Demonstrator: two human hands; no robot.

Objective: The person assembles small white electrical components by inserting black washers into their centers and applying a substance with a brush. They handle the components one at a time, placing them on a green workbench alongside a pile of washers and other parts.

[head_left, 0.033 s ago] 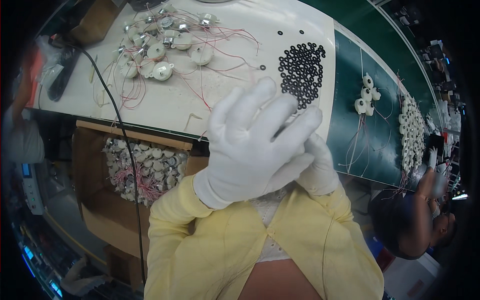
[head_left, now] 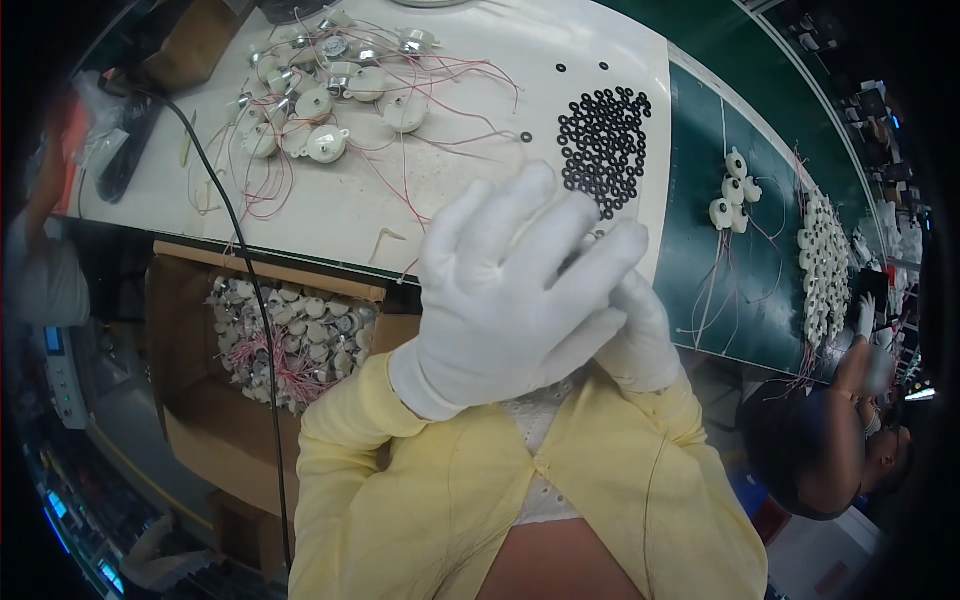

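Note:
Both my hands wear white gloves and meet in front of my chest, at the table's near edge. My left hand (head_left: pixel 505 285) crosses over the right with its back up, its fingers apart and slightly bent. Behind it, my right hand (head_left: pixel 640 335) shows mainly its thumb side and cuff. The right fingers are hidden, and so is whatever may lie between the palms. Just beyond my fingertips lies a patch of small black rings (head_left: pixel 605 145). Farther left on the table is a heap of round cream-and-metal motors (head_left: pixel 325 143) with red and white wires.
A cardboard box (head_left: pixel 185 400) full of similar motors stands left, a black cable (head_left: pixel 250 260) hanging across it. On the green surface at right sit several cream parts with black centres (head_left: pixel 735 190) and a dense row of more (head_left: pixel 825 265). A co-worker (head_left: pixel 815 440) is at far right.
My hands have shifted very slightly toward me, and the left fingertips sit a little lower. The things on the table have stayed in place.

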